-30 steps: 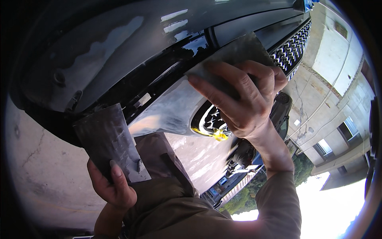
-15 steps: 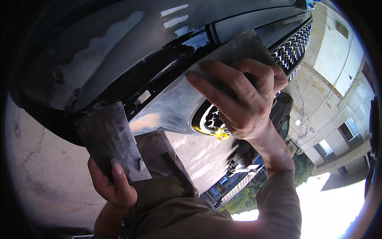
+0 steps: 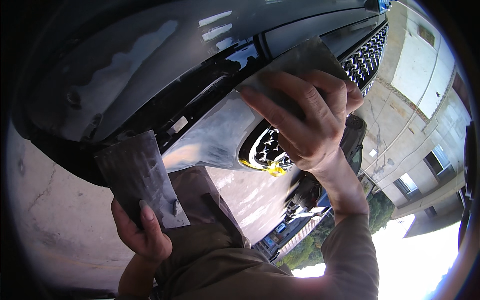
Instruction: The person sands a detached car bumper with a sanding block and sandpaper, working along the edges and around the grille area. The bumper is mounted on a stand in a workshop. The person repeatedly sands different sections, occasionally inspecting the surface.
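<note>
My left hand grips the lower edge of a flat grey rectangular putty spreader, its thumb on top. A small grey lump of what looks like putty sits near that spreader's lower right edge. My right hand has its fingers spread over a second, darker putty spreader, held at the front of a black car. Between the two hands lies the car's bumper, patched in dull grey. The right spreader and hand hide part of it, so I cannot tell whether the blade touches the surface.
Yellow tape hangs at the rim of a round mesh opening in the bumper. The car's patterned grille is beyond my right hand. Concrete ground lies below, and a building with windows stands to the right.
My right hand and its spreader have shifted slightly to the right, uncovering a bit more of the bumper and mesh opening. My left hand has stayed almost still.
</note>
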